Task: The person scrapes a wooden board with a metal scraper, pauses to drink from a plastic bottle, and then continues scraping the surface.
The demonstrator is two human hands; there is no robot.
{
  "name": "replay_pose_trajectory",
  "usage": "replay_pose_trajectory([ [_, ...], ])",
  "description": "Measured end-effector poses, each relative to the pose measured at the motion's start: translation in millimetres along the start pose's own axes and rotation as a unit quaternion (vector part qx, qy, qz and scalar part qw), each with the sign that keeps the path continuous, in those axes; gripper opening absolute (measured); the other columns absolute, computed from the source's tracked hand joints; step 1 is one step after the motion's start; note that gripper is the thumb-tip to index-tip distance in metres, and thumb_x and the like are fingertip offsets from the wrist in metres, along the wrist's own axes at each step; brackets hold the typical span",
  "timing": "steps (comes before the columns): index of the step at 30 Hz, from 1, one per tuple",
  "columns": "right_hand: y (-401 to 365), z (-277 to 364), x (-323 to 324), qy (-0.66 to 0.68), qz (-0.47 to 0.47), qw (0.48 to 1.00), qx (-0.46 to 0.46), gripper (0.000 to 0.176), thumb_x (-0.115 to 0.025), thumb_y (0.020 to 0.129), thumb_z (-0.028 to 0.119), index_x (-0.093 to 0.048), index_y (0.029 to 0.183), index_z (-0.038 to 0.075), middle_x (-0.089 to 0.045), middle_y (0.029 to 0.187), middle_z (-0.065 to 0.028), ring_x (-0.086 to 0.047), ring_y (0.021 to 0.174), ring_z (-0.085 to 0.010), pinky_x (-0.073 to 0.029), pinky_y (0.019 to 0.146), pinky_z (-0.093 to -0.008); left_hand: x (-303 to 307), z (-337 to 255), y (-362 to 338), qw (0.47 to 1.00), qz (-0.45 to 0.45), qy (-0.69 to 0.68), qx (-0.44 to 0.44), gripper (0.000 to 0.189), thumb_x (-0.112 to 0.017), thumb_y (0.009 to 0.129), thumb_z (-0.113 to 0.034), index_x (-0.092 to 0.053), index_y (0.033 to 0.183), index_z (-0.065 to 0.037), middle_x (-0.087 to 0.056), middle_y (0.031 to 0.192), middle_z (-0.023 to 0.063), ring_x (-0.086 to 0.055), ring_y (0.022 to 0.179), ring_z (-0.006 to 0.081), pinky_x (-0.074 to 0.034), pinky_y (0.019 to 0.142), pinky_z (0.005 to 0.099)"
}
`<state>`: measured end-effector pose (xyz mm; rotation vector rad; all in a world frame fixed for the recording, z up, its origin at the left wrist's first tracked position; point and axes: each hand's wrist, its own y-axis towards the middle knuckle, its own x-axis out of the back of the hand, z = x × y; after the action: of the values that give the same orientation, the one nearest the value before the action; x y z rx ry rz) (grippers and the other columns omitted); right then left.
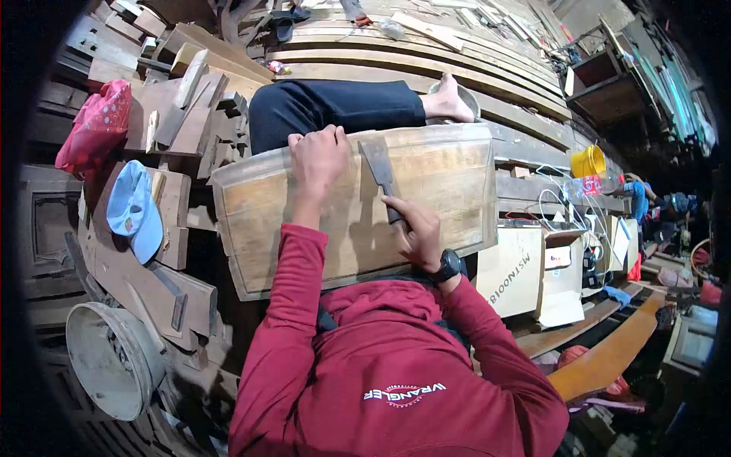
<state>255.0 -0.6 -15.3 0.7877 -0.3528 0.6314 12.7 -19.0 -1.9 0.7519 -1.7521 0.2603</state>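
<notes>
A wooden panel [266,221] with a raised, darker border lies tilted across my lap. My left hand [318,161] is closed on its far edge, left of the middle, with the fingers curled over the rim. In my right hand [417,234] is a knife [378,164] with a broad dark blade, its handle wrapped by the fingers and thumb. The blade lies over the panel's right half, its tip pointing at the far edge. A black watch [449,263] sits on my right wrist. My bent leg [343,110] is behind the panel.
Wood blocks carry a red bag [97,128] and a light-blue cap [134,206] at left, above a white bucket [114,359]. At right stand a cardboard box [509,270], cables, a plastic bottle [594,185] and a yellow container [587,161]. Wooden slats [426,61] stretch behind.
</notes>
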Motion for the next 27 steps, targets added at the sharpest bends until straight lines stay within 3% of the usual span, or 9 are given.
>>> replay_pose_trajectory([
  [4, -10, 0, 7, 0.0, 0.013, 0.998, 0.055, 0.052, -0.064, 0.075, -0.003, -0.069, 0.125, 0.009, -0.059, 0.074, -0.0118, -0.058, 0.061, -0.0294, -0.046, 0.058, -0.0403, 3, -1, 1, 1.0, -0.001, 0.014, -0.001, 0.043, -0.049, 0.104, -0.034, -0.077, 0.088, -0.006, -0.075, 0.082, 0.019, -0.073, 0.08, 0.0353, -0.042, 0.091, 0.047],
  [8, -4, 1, 3, 0.017, 0.005, 1.0, -0.024, 0.052, -0.064, 0.074, -0.003, -0.069, 0.124, 0.009, -0.059, 0.077, -0.0124, -0.059, 0.064, -0.0306, -0.046, 0.059, -0.0402, 0, -2, 1, 1.0, -0.01, 0.009, 0.005, 0.042, -0.049, 0.104, -0.033, -0.077, 0.087, -0.007, -0.075, 0.081, 0.0191, -0.073, 0.081, 0.0357, -0.042, 0.091, 0.0472],
  [12, -12, -3, 6, -0.004, 0.026, 0.999, 0.019, 0.051, -0.064, 0.076, -0.005, -0.069, 0.125, 0.008, -0.062, 0.079, -0.013, -0.061, 0.065, -0.0314, -0.048, 0.061, -0.0404, 1, 0, 1, 1.0, -0.001, 0.006, 0.0, 0.04, -0.05, 0.105, -0.035, -0.075, 0.087, -0.009, -0.074, 0.081, 0.0192, -0.072, 0.081, 0.0376, -0.044, 0.088, 0.0469],
  [16, -4, 0, 5, -0.004, 0.028, 1.0, 0.005, 0.048, -0.064, 0.075, -0.004, -0.07, 0.121, 0.007, -0.065, 0.081, -0.0139, -0.064, 0.067, -0.0326, -0.05, 0.062, -0.0408, -1, 0, 2, 1.0, -0.014, 0.003, -0.002, 0.04, -0.051, 0.105, -0.036, -0.076, 0.089, -0.008, -0.073, 0.079, 0.0192, -0.07, 0.079, 0.0386, -0.043, 0.087, 0.0473],
  [20, -10, -5, 2, 0.013, -0.007, 0.999, 0.038, 0.047, -0.063, 0.075, -0.007, -0.07, 0.12, 0.006, -0.065, 0.08, -0.0141, -0.064, 0.066, -0.0321, -0.05, 0.06, -0.0408, 6, -3, 1, 1.0, 0.014, -0.006, 0.013, 0.04, -0.05, 0.104, -0.036, -0.076, 0.089, -0.008, -0.074, 0.082, 0.02, -0.071, 0.082, 0.038, -0.043, 0.091, 0.0463],
  [24, -7, 0, 7, -0.012, 0.017, 1.0, -0.022, 0.045, -0.064, 0.077, -0.004, -0.071, 0.119, 0.007, -0.061, 0.076, -0.0119, -0.06, 0.061, -0.0291, -0.048, 0.058, -0.0395, 1, -1, 2, 1.0, -0.006, -0.004, 0.004, 0.042, -0.05, 0.105, -0.036, -0.076, 0.088, -0.008, -0.073, 0.081, 0.02, -0.071, 0.081, 0.0382, -0.042, 0.089, 0.0465],
  [25, -10, -2, 9, 0.001, 0.001, 1.0, 0.019, 0.046, -0.064, 0.078, -0.004, -0.07, 0.122, 0.008, -0.06, 0.075, -0.0113, -0.059, 0.06, -0.0279, -0.048, 0.057, -0.0387, 2, -1, 3, 1.0, 0.003, 0.002, 0.005, 0.042, -0.05, 0.105, -0.035, -0.075, 0.088, -0.007, -0.073, 0.081, 0.0199, -0.071, 0.081, 0.0381, -0.042, 0.088, 0.0476],
  [27, -6, 3, 9, 0.008, 0.023, 1.0, 0.016, 0.047, -0.064, 0.078, -0.004, -0.07, 0.123, 0.008, -0.06, 0.074, -0.011, -0.058, 0.059, -0.0276, -0.047, 0.057, -0.0389, 4, -2, 3, 1.0, 0.011, 0.002, 0.012, 0.041, -0.05, 0.105, -0.035, -0.076, 0.088, -0.008, -0.074, 0.082, 0.0198, -0.071, 0.082, 0.0378, -0.043, 0.09, 0.0481],
])
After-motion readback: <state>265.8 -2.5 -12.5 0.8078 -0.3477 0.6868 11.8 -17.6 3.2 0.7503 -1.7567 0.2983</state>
